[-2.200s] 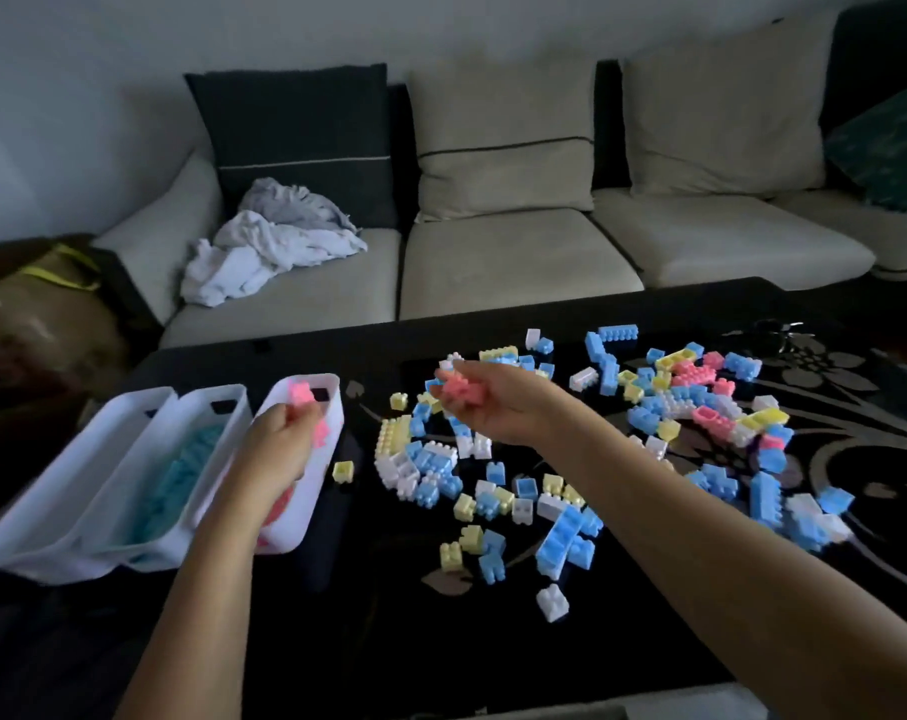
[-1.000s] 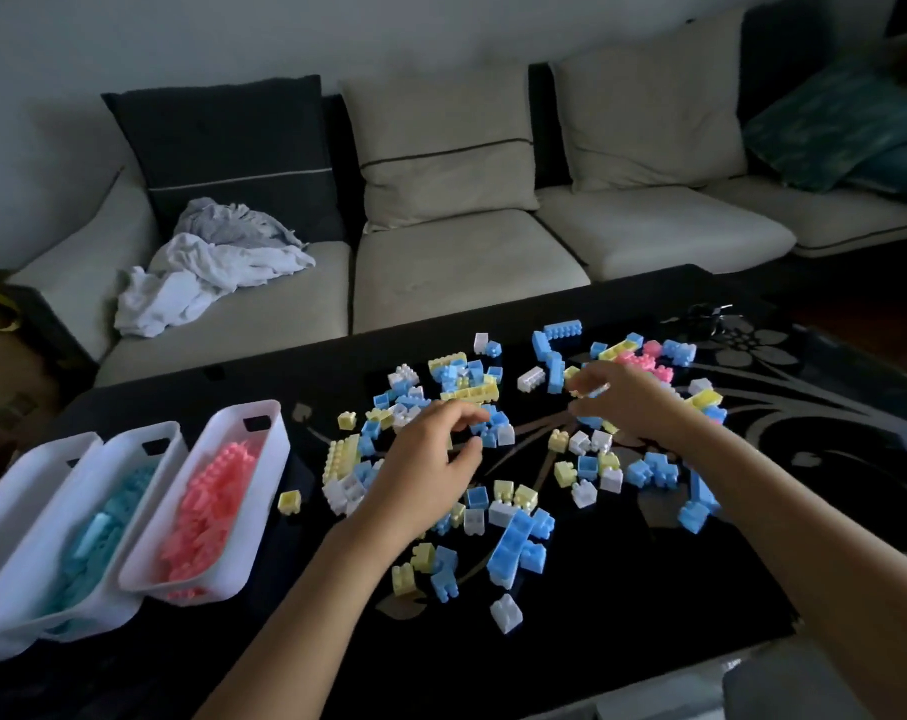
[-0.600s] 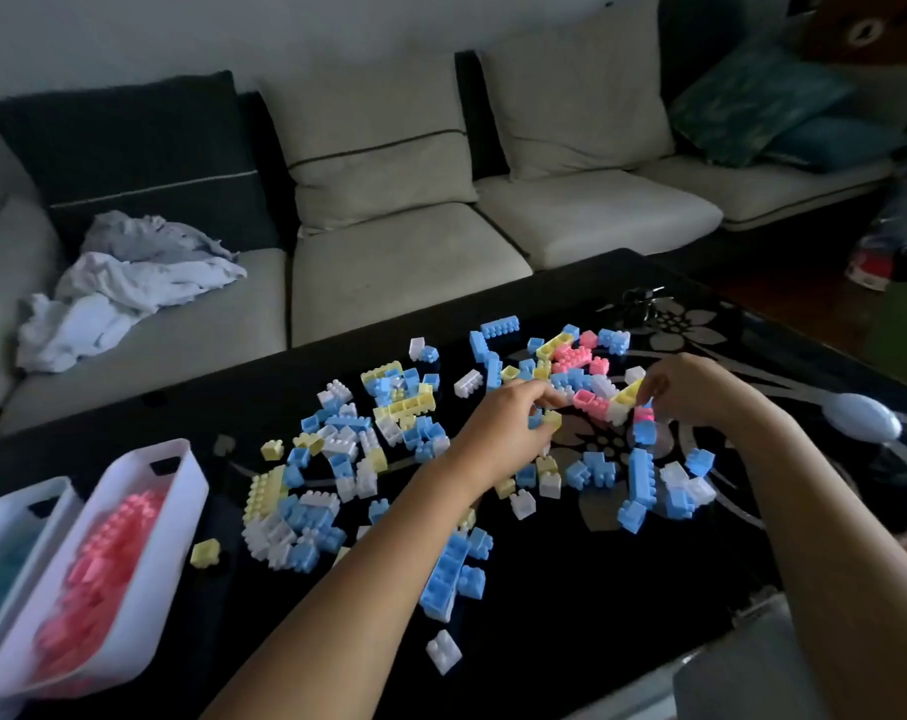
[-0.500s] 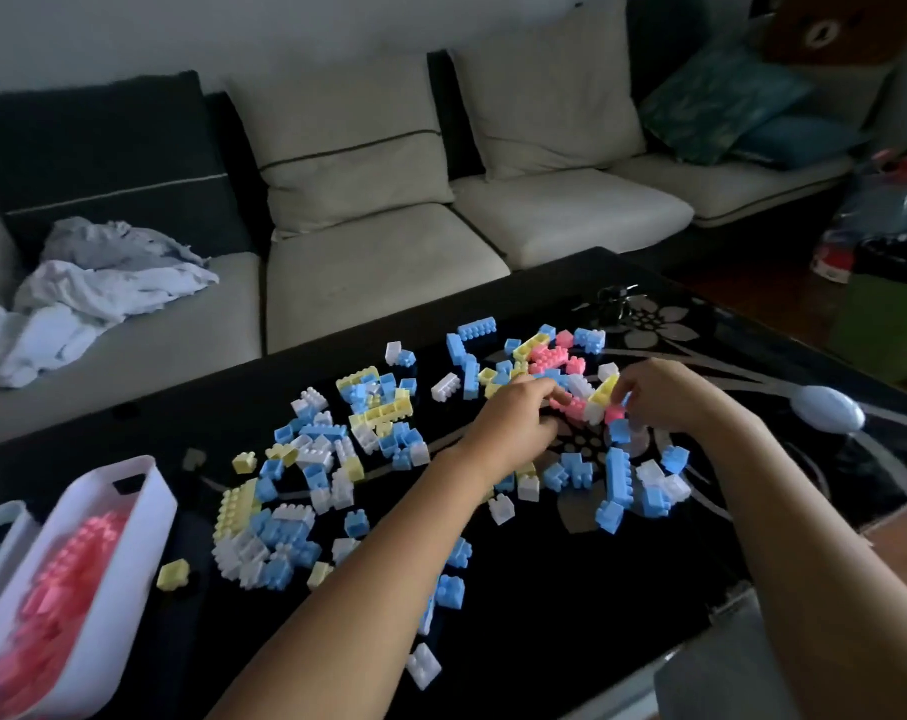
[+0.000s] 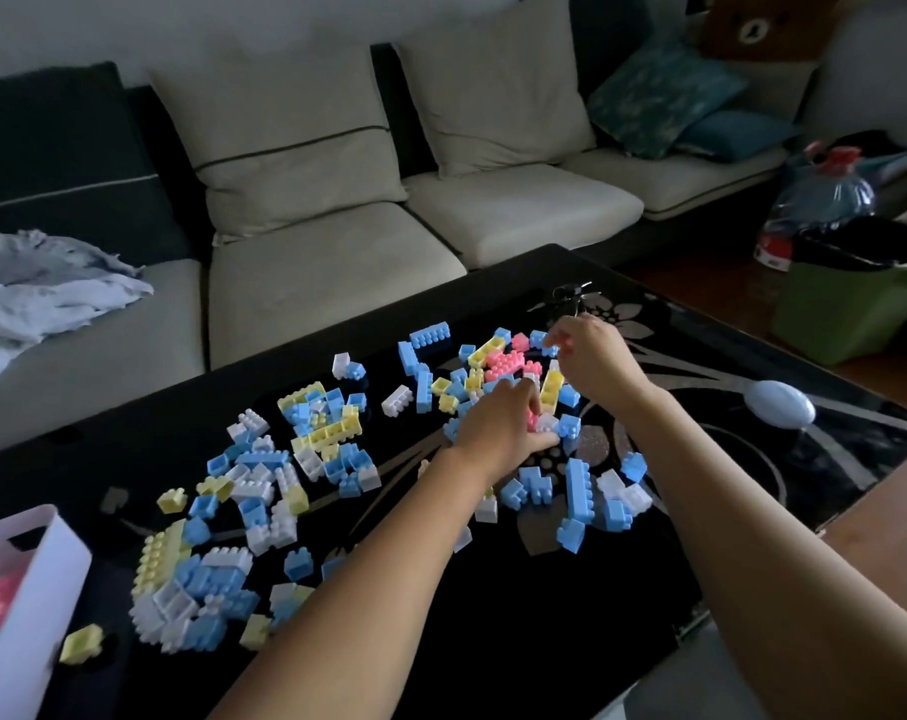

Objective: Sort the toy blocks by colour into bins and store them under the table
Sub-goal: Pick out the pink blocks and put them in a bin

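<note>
Blue, yellow, white and pink toy blocks lie scattered over the black glass table (image 5: 493,641). A cluster of pink blocks (image 5: 503,362) sits at the far side of the pile. My left hand (image 5: 495,426) reaches in just in front of it, fingers and thumb curled round a pink block (image 5: 532,415). My right hand (image 5: 594,358) is just to the right of the cluster and pinches a small pink block at its fingertips. The white bin (image 5: 43,584) with pink blocks in it stands at the table's left edge, partly out of frame.
A beige sofa (image 5: 331,272) with cushions runs behind the table, with crumpled cloths (image 5: 35,288) on its left seat. Keys (image 5: 570,292) and a pale blue egg-shaped object (image 5: 779,403) lie on the table's right part. A green bin (image 5: 851,309) stands on the floor.
My view has swung right, so the bins have slid almost out at the left. Both hands have moved from the bins to the pink cluster and closed on blocks.
</note>
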A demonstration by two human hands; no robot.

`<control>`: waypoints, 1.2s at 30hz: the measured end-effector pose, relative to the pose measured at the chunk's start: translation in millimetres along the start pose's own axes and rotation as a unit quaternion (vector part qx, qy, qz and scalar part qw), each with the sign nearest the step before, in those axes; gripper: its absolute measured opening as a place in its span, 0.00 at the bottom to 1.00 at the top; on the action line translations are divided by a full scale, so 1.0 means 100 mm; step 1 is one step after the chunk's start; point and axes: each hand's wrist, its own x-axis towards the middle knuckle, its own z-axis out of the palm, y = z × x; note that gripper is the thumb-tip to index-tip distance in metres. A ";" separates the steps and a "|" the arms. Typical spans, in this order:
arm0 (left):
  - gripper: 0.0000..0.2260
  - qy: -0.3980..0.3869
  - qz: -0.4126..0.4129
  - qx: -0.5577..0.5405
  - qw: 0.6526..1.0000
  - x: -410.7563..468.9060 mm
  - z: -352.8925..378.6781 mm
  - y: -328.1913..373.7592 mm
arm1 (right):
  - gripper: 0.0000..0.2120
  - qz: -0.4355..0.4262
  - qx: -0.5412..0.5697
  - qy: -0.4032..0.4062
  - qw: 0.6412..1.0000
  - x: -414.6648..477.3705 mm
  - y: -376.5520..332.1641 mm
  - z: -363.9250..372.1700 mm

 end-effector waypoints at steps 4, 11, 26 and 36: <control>0.21 -0.007 -0.017 -0.021 1.000 0.07 0.02 0.00 | 0.22 -0.080 -0.022 -0.075 0.994 0.14 0.05 0.28; 0.15 0.021 0.001 -0.012 1.000 0.10 0.05 -0.01 | 0.25 -0.140 -0.048 -0.146 0.978 0.17 0.10 0.27; 0.06 0.007 -0.104 -0.300 0.948 -0.04 -0.49 -0.13 | 0.16 -0.088 -0.090 -0.157 0.979 0.13 0.12 0.32; 0.11 0.034 -0.273 -0.857 0.437 -0.76 -0.97 -0.55 | 0.06 0.236 0.678 -0.195 0.668 -0.20 -0.52 0.05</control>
